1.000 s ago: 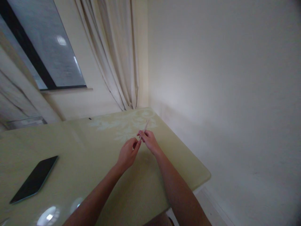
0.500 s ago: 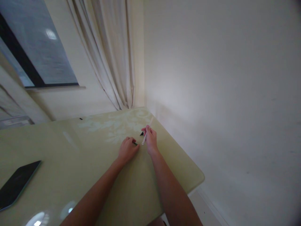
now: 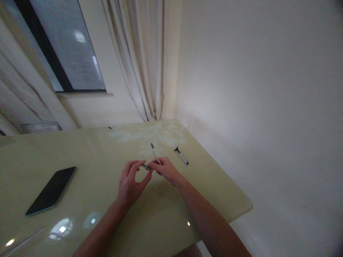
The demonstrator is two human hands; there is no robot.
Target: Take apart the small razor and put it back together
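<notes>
My left hand (image 3: 131, 184) pinches a small flat dark-green piece (image 3: 146, 166) between thumb and fingers, just above the table; its exact kind is too small to make out. My right hand (image 3: 166, 169) is closed on a thin white-handled brush (image 3: 154, 151), whose dark bristled end points up and away. The right fingertips meet the green piece at its right end. To the right of my hands lies a razor (image 3: 183, 157) with a black head and a light grip, touched by neither hand.
A dark tablet (image 3: 52, 191) lies on the pale green table (image 3: 93, 157) at the left. One small dark bit (image 3: 109, 127) sits near the far edge. A wall (image 3: 254, 107) borders the right side, with a curtain (image 3: 144, 57) behind the table.
My left hand has lifted the green piece off the table. The right hand has moved left to it, with the brush's bristled end now pointing away. The razor now shows fully. The view has shifted left.
</notes>
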